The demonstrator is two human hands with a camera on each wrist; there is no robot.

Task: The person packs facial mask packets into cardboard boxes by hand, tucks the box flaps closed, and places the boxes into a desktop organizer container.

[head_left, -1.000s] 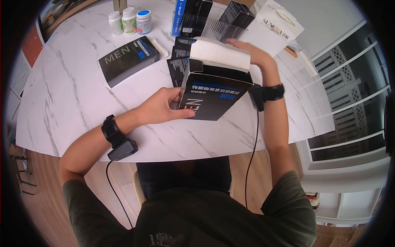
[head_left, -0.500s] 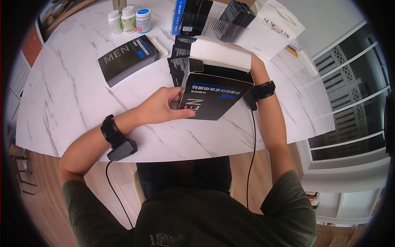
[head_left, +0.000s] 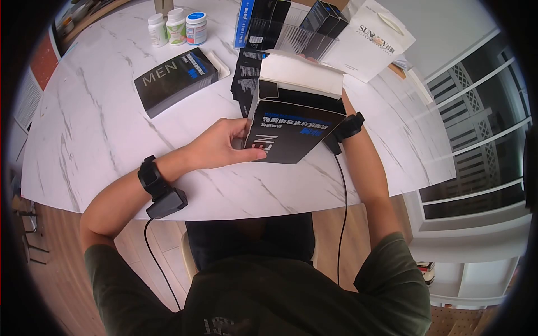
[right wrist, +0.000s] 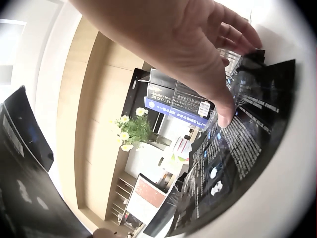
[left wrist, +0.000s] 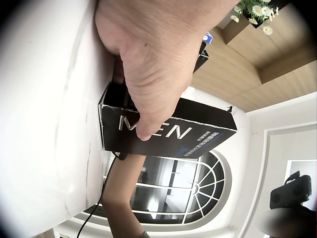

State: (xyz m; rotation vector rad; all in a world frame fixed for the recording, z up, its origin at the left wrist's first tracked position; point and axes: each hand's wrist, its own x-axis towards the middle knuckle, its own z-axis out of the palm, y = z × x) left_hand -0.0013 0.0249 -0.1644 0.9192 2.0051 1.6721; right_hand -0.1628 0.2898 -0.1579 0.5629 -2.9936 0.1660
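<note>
My left hand [head_left: 221, 144] grips the lower left side of a black "MEN" box [head_left: 297, 137], its thumb on the front face. The box leans on the table with its top open and a white-lined flap [head_left: 302, 73] raised. Behind the box, which mostly hides it in the head view, is my right hand [right wrist: 198, 59]. In the right wrist view it holds black printed sachets [right wrist: 233, 153], with the thumb on their printed face and the fingers around the far edge. The sachets' left edges fan out beside the box in the head view.
A second black "MEN" box [head_left: 176, 81] lies at the left. Three bottles [head_left: 176, 28] stand behind it. At the back are a clear acrylic holder [head_left: 302, 39], upright black boxes [head_left: 325, 22], a blue box [head_left: 243, 22] and a white paper bag [head_left: 372, 42].
My right hand has moved left and inward behind the box, and the sachets have shifted slightly to the right, closer together. My left hand and the box have stayed in place.
</note>
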